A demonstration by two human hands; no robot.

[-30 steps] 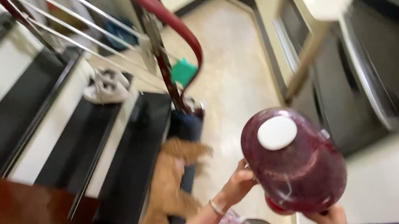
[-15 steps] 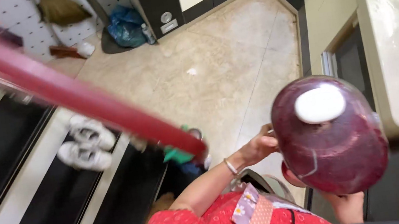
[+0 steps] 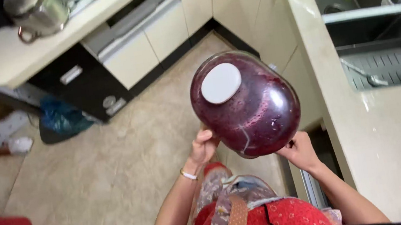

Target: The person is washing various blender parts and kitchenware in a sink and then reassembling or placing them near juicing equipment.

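Dark-red liquid in big clear jug [image 3: 246, 106], white cap [image 3: 221, 83] on, held up between left hand [image 3: 203, 146] and right hand [image 3: 300, 149], both pressed to lower sides, above tan floor [image 3: 116, 182] beside counter [image 3: 369, 120]. Likely heavy, smooth walls, could slip and burst on tiles.

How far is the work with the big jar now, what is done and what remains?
Done: the large jar of dark red liquid is lifted and closed by its white lid. In hand: the left hand and right hand hold it from below, above the kitchen floor, beside the counter. Left: it is not yet set on any surface.
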